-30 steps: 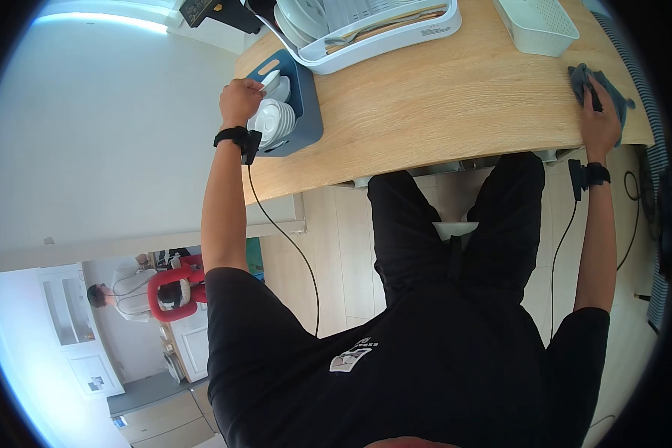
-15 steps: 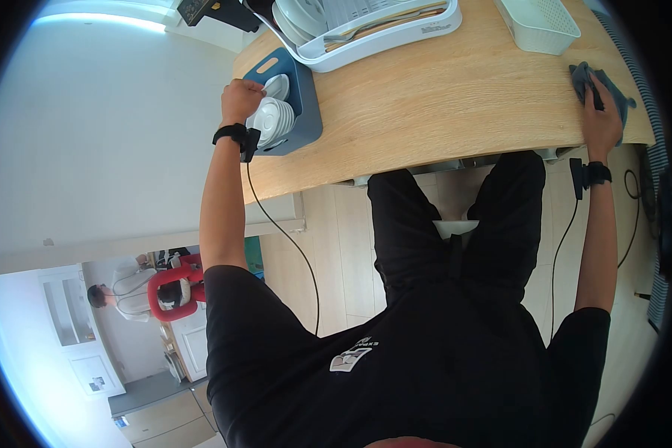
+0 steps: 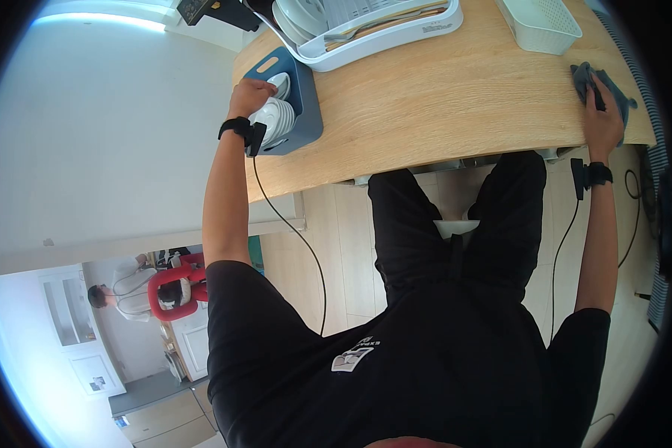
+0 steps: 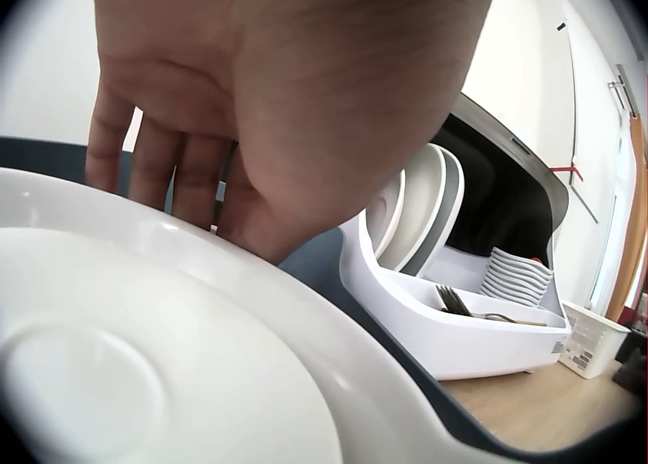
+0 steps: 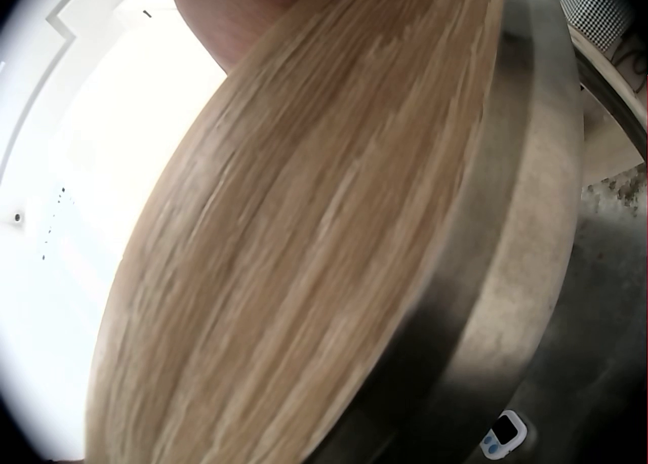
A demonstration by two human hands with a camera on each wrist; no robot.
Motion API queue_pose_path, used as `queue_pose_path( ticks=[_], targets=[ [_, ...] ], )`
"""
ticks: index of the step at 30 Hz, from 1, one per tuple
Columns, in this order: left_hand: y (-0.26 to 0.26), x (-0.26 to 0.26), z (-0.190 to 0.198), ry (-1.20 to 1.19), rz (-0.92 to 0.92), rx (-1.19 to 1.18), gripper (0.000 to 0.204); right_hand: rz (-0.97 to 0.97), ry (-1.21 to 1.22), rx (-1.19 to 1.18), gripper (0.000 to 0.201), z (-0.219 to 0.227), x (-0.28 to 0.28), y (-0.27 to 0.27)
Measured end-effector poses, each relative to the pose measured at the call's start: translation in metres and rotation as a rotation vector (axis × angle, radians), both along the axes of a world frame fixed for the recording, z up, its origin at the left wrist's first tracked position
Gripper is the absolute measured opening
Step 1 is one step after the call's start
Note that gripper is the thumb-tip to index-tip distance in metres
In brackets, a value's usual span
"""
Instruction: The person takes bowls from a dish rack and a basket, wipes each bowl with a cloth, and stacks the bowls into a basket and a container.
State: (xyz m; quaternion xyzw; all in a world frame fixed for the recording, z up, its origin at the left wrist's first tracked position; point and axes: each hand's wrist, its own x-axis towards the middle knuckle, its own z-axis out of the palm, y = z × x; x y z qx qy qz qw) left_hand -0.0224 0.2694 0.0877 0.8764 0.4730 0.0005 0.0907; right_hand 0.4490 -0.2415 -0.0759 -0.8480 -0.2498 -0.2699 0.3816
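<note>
My left hand (image 3: 252,98) reaches into a blue-grey bin (image 3: 309,112) at the table's left end. Its thumb and fingers meet at the edge of a small white dish (image 3: 282,86). In front of them stands a row of white saucers (image 3: 275,121). In the left wrist view, the left hand (image 4: 243,110) points downward and a large white dish (image 4: 203,312) hides its fingertips. At the right end, my right hand (image 3: 602,121) holds a bunched grey cloth (image 3: 617,92) against the tabletop. Only a bit of the right hand (image 5: 243,19) shows in the right wrist view.
Behind the bin is a white dish rack (image 3: 384,54) with plates, and a fork (image 4: 454,301) lies in its front tray. A pale perforated basket (image 3: 545,37) stands at the back right. The wooden table (image 3: 440,104) ends just before my legs. Cables trail from both wrists.
My left hand has shifted slightly right within the bin, and the small white dish there has tipped and moved right with it. The right hand and cloth have hardly moved.
</note>
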Motion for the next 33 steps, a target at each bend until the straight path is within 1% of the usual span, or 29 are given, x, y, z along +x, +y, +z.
queue_pose_path(
  ticks=[3, 6, 8, 10, 13, 16, 19, 21, 22, 24, 25, 27, 29, 31, 33],
  targets=[
    [0.001, 0.002, -0.003, 0.007, 0.041, -0.007, 0.022, 0.0, 0.02, -0.009, 0.03, -0.001, 0.004, -0.002],
    [0.002, 0.003, -0.004, 0.062, 0.028, 0.008, 0.023, -0.005, 0.032, -0.02, 0.031, -0.002, 0.005, 0.0],
    [0.002, 0.004, -0.005, 0.064, 0.032, 0.001, 0.023, -0.024, 0.035, -0.033, 0.031, -0.002, 0.004, -0.001],
    [0.003, 0.005, -0.008, 0.066, 0.033, -0.007, 0.024, 0.002, 0.008, -0.003, 0.029, -0.003, 0.004, -0.001],
    [0.009, 0.004, -0.017, 0.025, 0.007, -0.07, 0.026, -0.011, 0.012, -0.004, 0.029, -0.004, 0.004, 0.0],
    [0.004, 0.009, -0.018, 0.043, -0.006, -0.044, 0.027, 0.009, 0.062, 0.016, 0.029, 0.001, 0.0, 0.0],
    [-0.002, 0.013, -0.015, 0.073, 0.024, -0.084, 0.028, -0.012, 0.031, 0.006, 0.029, 0.001, -0.002, 0.001],
    [-0.002, 0.011, -0.015, 0.078, -0.032, -0.139, 0.033, 0.002, 0.025, 0.014, 0.029, -0.001, 0.001, 0.0],
    [-0.003, 0.011, -0.014, 0.078, -0.03, -0.139, 0.033, 0.015, 0.019, 0.023, 0.029, -0.002, 0.001, 0.0],
    [-0.002, 0.011, -0.016, 0.08, -0.079, -0.189, 0.042, 0.021, 0.015, 0.03, 0.029, -0.001, 0.0, 0.001],
    [-0.002, 0.011, -0.017, 0.077, -0.081, -0.189, 0.042, 0.023, 0.01, 0.038, 0.029, 0.001, -0.001, 0.002],
    [0.0, 0.01, -0.019, 0.063, -0.118, -0.221, 0.052, 0.013, 0.023, 0.026, 0.029, 0.006, -0.005, 0.003],
    [0.001, 0.013, -0.02, 0.085, -0.131, -0.201, 0.055, -0.004, 0.033, 0.013, 0.029, 0.007, -0.006, 0.002],
    [0.0, 0.013, -0.02, 0.101, -0.144, -0.183, 0.059, 0.008, -0.025, 0.021, 0.03, 0.004, -0.004, 0.002],
    [0.002, 0.013, -0.02, 0.116, -0.118, -0.151, 0.062, 0.018, -0.037, 0.051, 0.031, 0.007, -0.008, 0.005]
  ],
)
